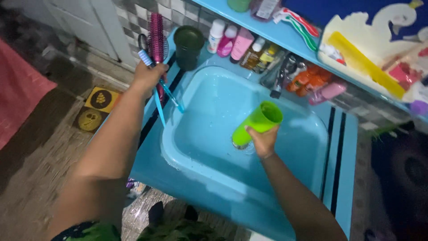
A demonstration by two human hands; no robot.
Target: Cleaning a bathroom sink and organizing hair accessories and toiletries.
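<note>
My right hand (264, 140) grips a bright green plastic cup (257, 122), tilted with its mouth pointing up and to the right, above the drain of the light blue sink (196, 147). My left hand (148, 76) is at the sink's left rim, closed around a bundle: a pink round hairbrush (156, 30) standing up, a blue-handled item (145, 57) and thin blue toothbrush-like sticks (171, 96) pointing down over the basin.
A dark green cup (188, 44) stands at the sink's back left corner. Several bottles (241, 44) line the back ledge by the faucet (281, 78). A blue shelf (285, 35) above holds toothbrushes and a swan-shaped holder (379, 27). Tiled floor lies to the left.
</note>
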